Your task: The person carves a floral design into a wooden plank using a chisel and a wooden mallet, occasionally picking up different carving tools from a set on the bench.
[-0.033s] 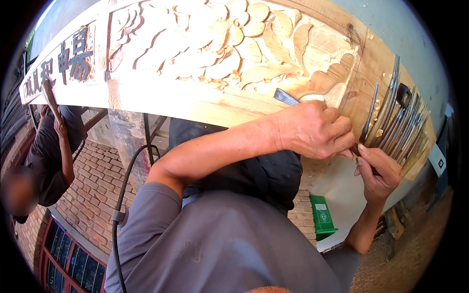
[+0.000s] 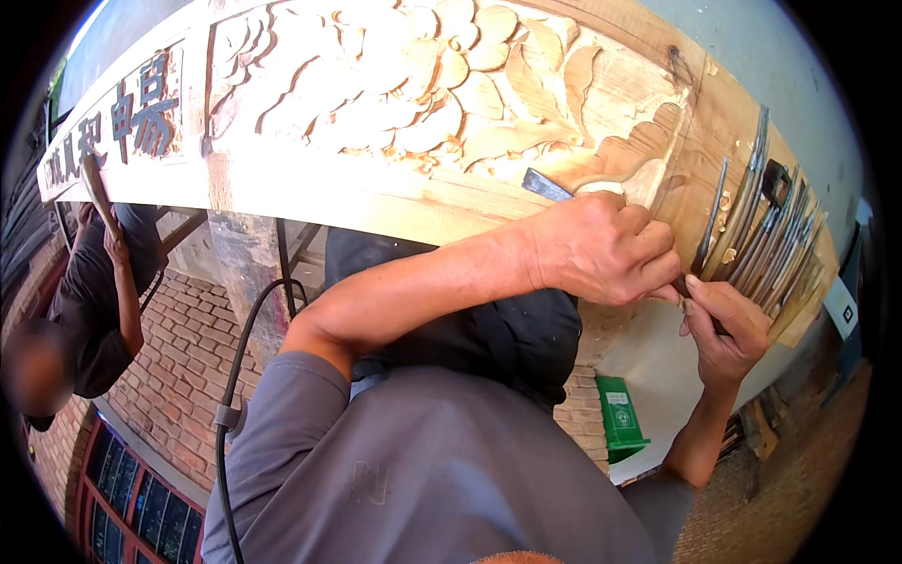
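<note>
My left hand (image 2: 611,246) is closed in a fist around a carving chisel. The chisel's flat grey blade (image 2: 545,185) sticks out to the left over the lower edge of a carved wooden panel (image 2: 413,193). My right hand (image 2: 728,329) grips the dark handle end, its thumb and fingers close beside my left fingers. Most of the handle is hidden by my hands. Petals and leaves (image 2: 460,94) stand in relief on the panel. Just beyond my right hand, several slim carving tools (image 2: 766,230) lie side by side on the panel's right end.
At the far left another person's hand (image 2: 116,249) holds a wooden-handled tool (image 2: 99,199) against dark carved characters (image 2: 141,108). A black cable (image 2: 228,404) runs beside my left arm. A green bin (image 2: 620,418) stands below, near a wooden post (image 2: 249,268) and brick floor (image 2: 193,324).
The chisel blade has shifted very slightly to the left. Both hands keep their grip, and the panel and the laid-out tools have not moved.
</note>
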### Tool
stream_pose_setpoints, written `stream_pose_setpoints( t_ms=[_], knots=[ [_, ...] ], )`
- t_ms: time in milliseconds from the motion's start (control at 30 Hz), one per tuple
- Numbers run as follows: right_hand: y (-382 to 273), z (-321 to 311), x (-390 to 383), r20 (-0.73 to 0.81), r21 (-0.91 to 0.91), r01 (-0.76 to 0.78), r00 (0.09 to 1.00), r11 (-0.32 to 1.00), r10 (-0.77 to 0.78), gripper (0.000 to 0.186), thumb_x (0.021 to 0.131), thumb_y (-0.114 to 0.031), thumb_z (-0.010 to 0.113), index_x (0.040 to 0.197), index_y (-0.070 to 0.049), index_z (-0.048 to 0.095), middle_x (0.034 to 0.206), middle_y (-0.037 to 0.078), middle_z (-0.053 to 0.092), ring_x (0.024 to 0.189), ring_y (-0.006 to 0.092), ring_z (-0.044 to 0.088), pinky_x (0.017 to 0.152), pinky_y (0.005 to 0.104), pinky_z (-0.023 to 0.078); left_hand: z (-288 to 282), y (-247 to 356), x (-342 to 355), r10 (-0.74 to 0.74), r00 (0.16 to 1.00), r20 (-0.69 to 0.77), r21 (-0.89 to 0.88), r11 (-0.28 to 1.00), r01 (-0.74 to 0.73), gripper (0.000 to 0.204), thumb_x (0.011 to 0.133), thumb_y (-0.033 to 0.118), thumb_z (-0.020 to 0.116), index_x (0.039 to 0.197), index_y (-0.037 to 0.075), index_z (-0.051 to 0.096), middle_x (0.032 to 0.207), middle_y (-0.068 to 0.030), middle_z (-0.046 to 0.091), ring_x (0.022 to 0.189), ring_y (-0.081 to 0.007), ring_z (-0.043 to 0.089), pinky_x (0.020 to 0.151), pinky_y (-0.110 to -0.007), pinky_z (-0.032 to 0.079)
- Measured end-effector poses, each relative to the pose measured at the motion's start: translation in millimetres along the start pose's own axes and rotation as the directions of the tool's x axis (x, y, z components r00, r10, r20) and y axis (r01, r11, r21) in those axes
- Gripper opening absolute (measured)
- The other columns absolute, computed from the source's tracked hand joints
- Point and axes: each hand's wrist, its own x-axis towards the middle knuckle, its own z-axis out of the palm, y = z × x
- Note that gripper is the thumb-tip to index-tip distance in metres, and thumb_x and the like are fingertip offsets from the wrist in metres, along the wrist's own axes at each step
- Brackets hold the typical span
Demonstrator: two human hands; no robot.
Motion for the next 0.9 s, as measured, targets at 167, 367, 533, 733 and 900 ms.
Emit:
stream_pose_setpoints(
  t_ms=[167, 367, 533, 733, 900],
  knots=[
    [-12, -4, 6, 0.044, -0.108, 0.032, 0.999, 0.994, -0.027, 0.038, 0.078, 0.015, 0.081, 0.112, 0.0, 0.08, 0.084, 0.014, 0.077, 0.062, 0.0191, 0.069, 0.055, 0.0288, 0.049, 1, -1, 0, 0.0, 0.997, -0.081, 0.013, 1.0, 0.001, 0.038, 0.095, 0.045, 0.073, 0.084, 0.013, 0.056, 0.076, 0.0002, 0.047, 0.063, -0.0136, 0.054, 0.052, -0.028, 0.042],
    [-15, 1, 8, 0.023, -0.202, 0.079, 0.997, 0.976, -0.076, 0.038, 0.075, 0.012, 0.084, 0.11, -0.002, 0.081, 0.084, 0.014, 0.077, 0.064, 0.0232, 0.07, 0.059, 0.031, 0.052, 0, 1, 0, 0.022, 0.993, -0.12, -0.002, 1.0, -0.023, 0.035, 0.094, 0.042, 0.073, 0.087, 0.011, 0.059, 0.077, 0.0004, 0.047, 0.064, -0.0132, 0.054, 0.053, -0.027, 0.043],
    [-18, 6, 2, 0.002, -0.17, 0.073, 0.997, 0.983, -0.074, 0.039, 0.074, 0.012, 0.084, 0.11, -0.003, 0.081, 0.084, 0.014, 0.077, 0.065, 0.0232, 0.07, 0.059, 0.0304, 0.051, 3, 0, -1, 0.083, 0.983, -0.165, 0.054, 0.996, -0.075, 0.031, 0.091, 0.038, 0.075, 0.09, 0.01, 0.061, 0.076, 0.0006, 0.047, 0.062, -0.012, 0.053, 0.05, -0.027, 0.041],
    [-28, 17, 20, 0.033, -0.229, 0.174, 0.985, 0.958, -0.171, 0.039, 0.074, 0.013, 0.085, 0.11, -0.002, 0.08, 0.083, 0.014, 0.077, 0.063, 0.0245, 0.07, 0.057, 0.03, 0.051, -6, -4, -6, 0.013, 0.986, -0.164, -0.004, 1.0, -0.014, 0.036, 0.087, 0.042, 0.076, 0.085, 0.01, 0.061, 0.072, 0.0008, 0.044, 0.056, -0.0121, 0.049, 0.048, -0.028, 0.038],
    [-29, 6, 16, 0.047, -0.222, 0.118, 0.993, 0.968, -0.11, 0.038, 0.074, 0.012, 0.084, 0.11, -0.001, 0.08, 0.082, 0.014, 0.077, 0.062, 0.0239, 0.07, 0.055, 0.0294, 0.048, 1, -3, -1, 0.064, 0.974, -0.216, 0.027, 0.998, -0.06, 0.031, 0.087, 0.036, 0.076, 0.09, 0.009, 0.062, 0.074, 0.0011, 0.045, 0.059, -0.0119, 0.05, 0.049, -0.027, 0.04]
  ],
)
